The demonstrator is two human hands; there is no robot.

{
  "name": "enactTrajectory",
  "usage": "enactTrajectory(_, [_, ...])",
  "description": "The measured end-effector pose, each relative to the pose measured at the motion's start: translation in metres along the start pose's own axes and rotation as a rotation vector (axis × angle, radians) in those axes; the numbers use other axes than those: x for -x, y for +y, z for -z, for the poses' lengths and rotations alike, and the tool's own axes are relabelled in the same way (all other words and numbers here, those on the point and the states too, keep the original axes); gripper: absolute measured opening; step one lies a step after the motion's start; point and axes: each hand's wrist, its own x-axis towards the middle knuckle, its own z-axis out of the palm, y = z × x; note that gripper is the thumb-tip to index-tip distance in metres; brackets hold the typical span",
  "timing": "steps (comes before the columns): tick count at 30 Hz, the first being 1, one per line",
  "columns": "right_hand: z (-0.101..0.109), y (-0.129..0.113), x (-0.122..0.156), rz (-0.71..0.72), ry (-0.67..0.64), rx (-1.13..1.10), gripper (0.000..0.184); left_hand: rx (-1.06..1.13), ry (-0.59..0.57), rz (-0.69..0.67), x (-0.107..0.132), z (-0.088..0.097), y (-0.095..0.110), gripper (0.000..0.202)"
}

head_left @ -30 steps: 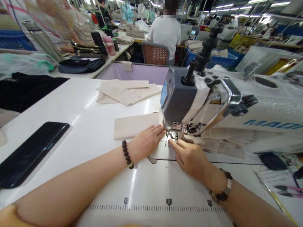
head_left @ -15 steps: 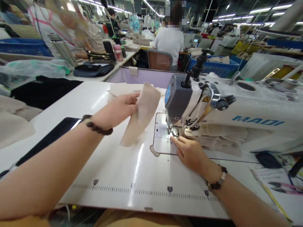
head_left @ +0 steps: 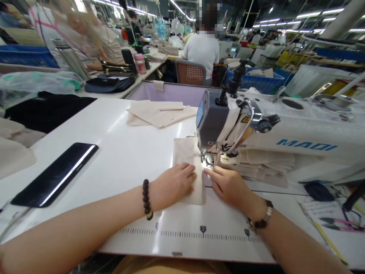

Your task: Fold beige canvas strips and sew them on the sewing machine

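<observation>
A beige fabric piece [head_left: 186, 150] lies flat beside the presser foot [head_left: 208, 159] of a white sewing machine [head_left: 308, 133]. My left hand [head_left: 175, 184] rests on top of this piece, its fingers slightly bent and lying on the cloth rather than wrapped round it. Just in front of the presser foot is my right hand [head_left: 232, 186], index finger stretched toward the fabric's right edge and the other fingers partly curled. It is open, with nothing visible in it. The needle tip is too small to make out.
More beige fabric pieces [head_left: 159, 114] lie at the table's far edge, and others [head_left: 259, 165] are bunched under the machine arm. A black phone [head_left: 57, 173] with a cable lies at left. Pens [head_left: 339, 224] lie at right. Ahead, a person [head_left: 202, 49] sits on a chair [head_left: 191, 72].
My left hand has brought the fabric piece down from the air to the right and toward me, laying it beside the presser foot. My right hand has hardly moved.
</observation>
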Motion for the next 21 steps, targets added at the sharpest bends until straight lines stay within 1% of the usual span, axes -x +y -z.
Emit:
enactTrajectory(3, [0.002, 0.001, 0.002, 0.105, 0.039, -0.025, 0.026, -0.013, 0.020, 0.006, -0.014, -0.004, -0.005, 0.020])
enactTrajectory(5, [0.003, 0.000, 0.002, 0.126, 0.043, -0.018, 0.025, -0.009, 0.039, 0.013, -0.020, -0.007, -0.011, 0.021])
enactTrajectory(8, [0.001, 0.000, 0.001, 0.109, 0.026, 0.007, 0.023, 0.013, 0.088, 0.007, -0.025, -0.012, -0.019, 0.023])
enactTrajectory(11, [-0.002, 0.000, -0.001, 0.076, 0.022, 0.043, 0.025, 0.044, 0.133, -0.005, -0.028, -0.017, -0.024, 0.029])
enactTrajectory(16, [-0.004, -0.002, -0.002, 0.014, 0.027, 0.065, 0.030, 0.103, 0.111, 0.007, -0.030, -0.018, -0.030, 0.029])
enactTrajectory(21, [-0.005, -0.002, -0.003, -0.007, 0.013, 0.063, 0.034, 0.126, 0.110, 0.000, -0.032, -0.016, -0.033, 0.026])
